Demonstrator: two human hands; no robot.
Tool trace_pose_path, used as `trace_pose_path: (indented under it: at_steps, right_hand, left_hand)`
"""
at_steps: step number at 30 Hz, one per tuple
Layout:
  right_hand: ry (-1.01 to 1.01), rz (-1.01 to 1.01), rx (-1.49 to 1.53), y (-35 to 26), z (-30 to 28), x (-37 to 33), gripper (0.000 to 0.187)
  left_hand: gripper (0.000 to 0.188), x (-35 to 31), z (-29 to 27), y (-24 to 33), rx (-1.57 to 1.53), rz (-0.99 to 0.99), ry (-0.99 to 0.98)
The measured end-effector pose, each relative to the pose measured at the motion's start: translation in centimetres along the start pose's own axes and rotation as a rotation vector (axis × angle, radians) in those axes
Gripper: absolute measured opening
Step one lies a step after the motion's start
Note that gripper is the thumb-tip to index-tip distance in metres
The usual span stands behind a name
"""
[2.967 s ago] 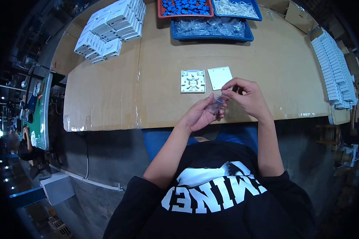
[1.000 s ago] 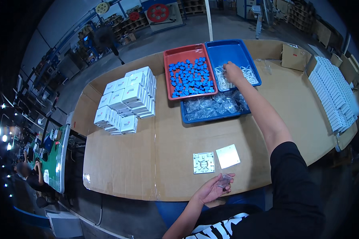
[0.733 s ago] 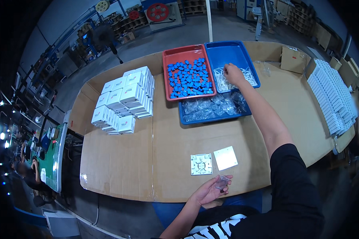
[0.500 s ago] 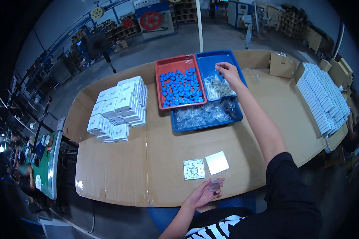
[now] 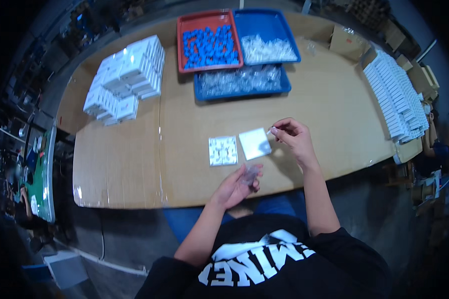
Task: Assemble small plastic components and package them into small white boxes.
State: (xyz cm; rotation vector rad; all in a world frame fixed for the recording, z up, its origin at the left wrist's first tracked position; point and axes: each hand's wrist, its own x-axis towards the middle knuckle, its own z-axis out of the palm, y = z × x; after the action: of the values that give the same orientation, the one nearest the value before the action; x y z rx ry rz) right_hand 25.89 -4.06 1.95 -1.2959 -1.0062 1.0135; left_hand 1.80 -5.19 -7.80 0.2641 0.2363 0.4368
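Note:
My left hand is near the table's front edge, its fingers curled around a small clear plastic bag. Slightly farther off and to the right, my right hand pinches a tiny whitish piece between thumb and forefinger; its exact kind is too small to make out. Between the hands and the trays lie two square white parts, side by side. The left one is a faceplate base with moulded details facing up. A smooth white cover plate lies to its right, just beside my right fingertips.
At the back stand a red tray of blue pieces, a blue tray of small pale packets, and a lower blue tray of clear bags. White boxes are stacked at left; white parts stand in rows at right.
My right hand has come back from the upper blue tray to beside the cover plate, pinching a tiny whitish piece. My left hand still holds the clear bag. The view has tilted downward.

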Motion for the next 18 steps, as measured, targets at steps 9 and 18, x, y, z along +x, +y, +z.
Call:
trace_pose_path:
  at_steps: [9,18]
  right_hand:
    - [-0.152,0.024,-0.08,0.8,1.5,-5.4,0.015]
    - [-0.448,-0.035,-0.541,-1.1,2.5,-5.1,0.009]
  left_hand:
    - [0.052,-0.2,0.5,0.2,0.111,0.066,-0.006]
    - [0.045,-0.7,0.1,-0.3,0.164,0.074,-0.01]
